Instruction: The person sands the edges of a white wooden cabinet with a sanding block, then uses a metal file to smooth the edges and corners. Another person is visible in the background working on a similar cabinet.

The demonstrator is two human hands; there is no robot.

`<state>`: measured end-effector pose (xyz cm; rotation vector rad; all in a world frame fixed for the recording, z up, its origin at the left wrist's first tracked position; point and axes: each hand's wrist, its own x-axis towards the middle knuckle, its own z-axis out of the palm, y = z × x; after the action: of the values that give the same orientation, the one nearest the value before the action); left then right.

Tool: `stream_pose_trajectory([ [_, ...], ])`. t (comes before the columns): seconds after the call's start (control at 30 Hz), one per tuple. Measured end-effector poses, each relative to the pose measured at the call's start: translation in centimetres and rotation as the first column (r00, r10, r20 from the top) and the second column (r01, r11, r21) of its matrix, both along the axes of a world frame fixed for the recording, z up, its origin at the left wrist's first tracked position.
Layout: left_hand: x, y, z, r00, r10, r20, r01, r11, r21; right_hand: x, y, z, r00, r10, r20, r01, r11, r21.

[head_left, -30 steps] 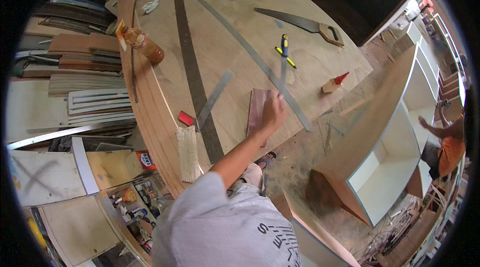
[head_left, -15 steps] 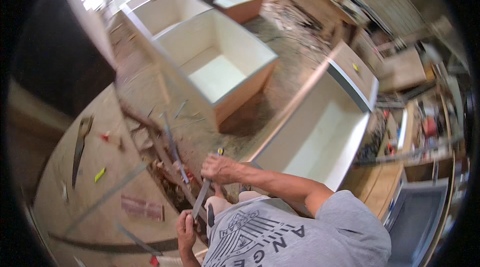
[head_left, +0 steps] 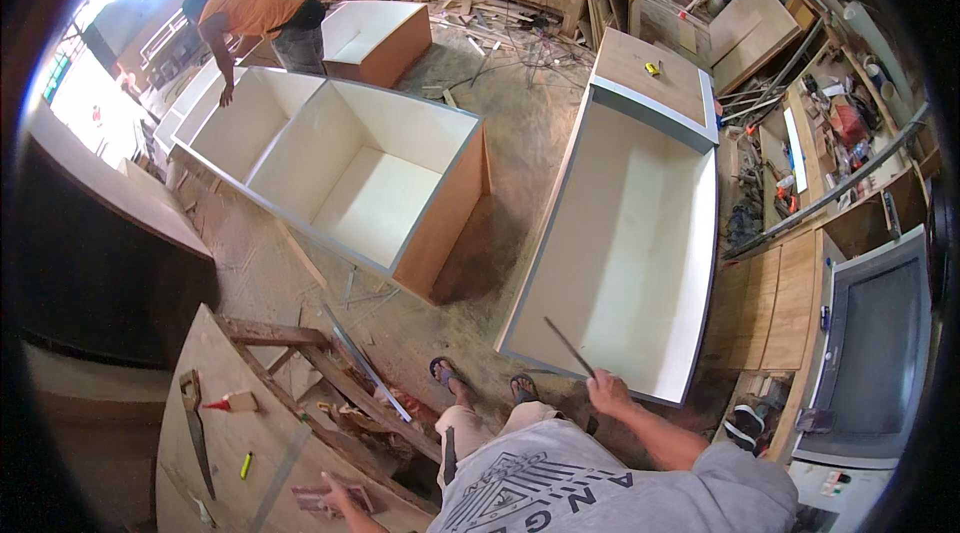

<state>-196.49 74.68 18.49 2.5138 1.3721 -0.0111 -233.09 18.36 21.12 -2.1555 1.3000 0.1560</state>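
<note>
A thin, dark flat bar that looks like a file (head_left: 568, 346) sticks out of my right hand (head_left: 608, 393), which is closed round one end of it. It points up and left over the near end of a long white-lined cabinet box (head_left: 640, 253). My left hand (head_left: 345, 495) is down on the curved plywood table (head_left: 230, 423), its fingers stretched over a reddish-brown flat piece (head_left: 312, 499). Around it on the table are a handsaw (head_left: 196, 423), a red-and-white tube or bottle (head_left: 232, 402) and a yellow-green marker (head_left: 246, 465).
A divided white box (head_left: 380, 193) stands ahead on the floor. Beyond it, a person in an orange top (head_left: 258, 9) bends over its far end. A yellow tape measure (head_left: 653, 68) lies on the long box's wooden end. Long strips lean against the table's edge. A tool shelf runs along the right.
My right hand has moved right with the bar. My left hand has let go of the bar and gone down to the reddish-brown piece. The head view has shifted, showing more of the room.
</note>
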Motion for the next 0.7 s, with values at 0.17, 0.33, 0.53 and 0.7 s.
stream_pose_trajectory([
  [0.17,-0.2,2.5,-3.0,1.000,0.018,-0.005,-0.017,1.000,0.025,2.4,-0.9,-1.4,0.987,-0.150,0.055,0.154,0.985,-0.075],
  [0.33,-0.9,2.7,-2.7,0.999,0.027,-0.022,-0.026,0.997,0.066,5.5,2.3,-4.9,0.943,-0.330,0.047,0.333,0.939,-0.090],
  [0.53,-0.8,1.5,-2.6,1.000,-0.012,-0.025,0.015,0.991,0.129,9.0,5.9,-5.6,0.942,-0.308,0.134,0.325,0.936,-0.131],
  [0.7,2.5,-2.4,-3.2,0.994,-0.105,-0.011,0.106,0.984,0.145,12.9,5.1,-3.3,0.917,-0.359,0.172,0.373,0.927,-0.052],
])
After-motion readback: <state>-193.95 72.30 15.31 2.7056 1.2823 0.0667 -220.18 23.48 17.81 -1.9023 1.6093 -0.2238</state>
